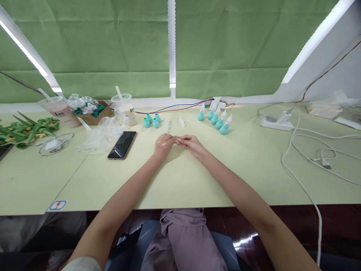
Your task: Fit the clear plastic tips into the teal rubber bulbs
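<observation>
My left hand [164, 146] and my right hand [191, 144] meet over the middle of the table, fingertips pinched together. Between them is a small pale piece, mostly covered by the fingers; its kind cannot be made out. Just beyond the hands lie small white nozzle-like tips [182, 122] and some clear plastic pieces [169, 126]. A cluster of turquoise rubber bulbs [156, 122] without tips stands to the left of these. On the right, several turquoise bulbs with clear tips [224, 129] stand upright in a loose group.
A black phone [122, 145] lies left of my hands, beside a crumpled plastic bag [103, 133]. Behind are drink cups [128, 112] and a cardboard box [94, 117]. Green plastic parts [34, 128] pile at far left. A power strip [276, 122] and white cables [293, 154] occupy the right.
</observation>
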A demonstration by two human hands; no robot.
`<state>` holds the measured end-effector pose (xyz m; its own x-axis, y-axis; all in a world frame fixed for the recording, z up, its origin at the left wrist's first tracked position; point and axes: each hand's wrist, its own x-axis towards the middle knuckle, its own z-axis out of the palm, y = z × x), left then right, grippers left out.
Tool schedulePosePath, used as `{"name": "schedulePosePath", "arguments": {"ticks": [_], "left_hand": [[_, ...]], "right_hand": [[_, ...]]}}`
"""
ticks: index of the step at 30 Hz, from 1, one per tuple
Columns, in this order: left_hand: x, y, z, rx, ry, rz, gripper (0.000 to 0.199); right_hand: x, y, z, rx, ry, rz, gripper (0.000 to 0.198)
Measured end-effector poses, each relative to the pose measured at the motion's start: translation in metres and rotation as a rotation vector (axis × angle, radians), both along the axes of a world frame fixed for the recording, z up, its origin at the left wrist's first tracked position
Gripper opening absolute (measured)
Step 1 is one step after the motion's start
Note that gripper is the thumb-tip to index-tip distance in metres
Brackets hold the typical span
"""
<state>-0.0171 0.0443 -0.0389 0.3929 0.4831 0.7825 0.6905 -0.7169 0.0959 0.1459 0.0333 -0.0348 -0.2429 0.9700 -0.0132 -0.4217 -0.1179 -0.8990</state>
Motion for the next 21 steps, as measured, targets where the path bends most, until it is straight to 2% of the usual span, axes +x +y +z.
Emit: {"name": "schedulePosePath", "arguments": {"ticks": [9,16,21], "left_hand": [[0.0,-0.001,0.0,0.03,-0.01,-0.056,0.027],[0.009,-0.002,0.005,-0.008,-0.193,-0.019,0.025],[0.008,0.0,0.004,-0.02,-0.219,-0.04,0.023]], "right_hand": [[-0.003,-0.004,0.006,-0.028,-0.015,-0.016,0.026],[-0.003,-0.005,0.01,0.072,-0.013,-0.1,0.028],[-0.001,-0.001,0.007,0.171,-0.158,-0.172,0.03]]}}
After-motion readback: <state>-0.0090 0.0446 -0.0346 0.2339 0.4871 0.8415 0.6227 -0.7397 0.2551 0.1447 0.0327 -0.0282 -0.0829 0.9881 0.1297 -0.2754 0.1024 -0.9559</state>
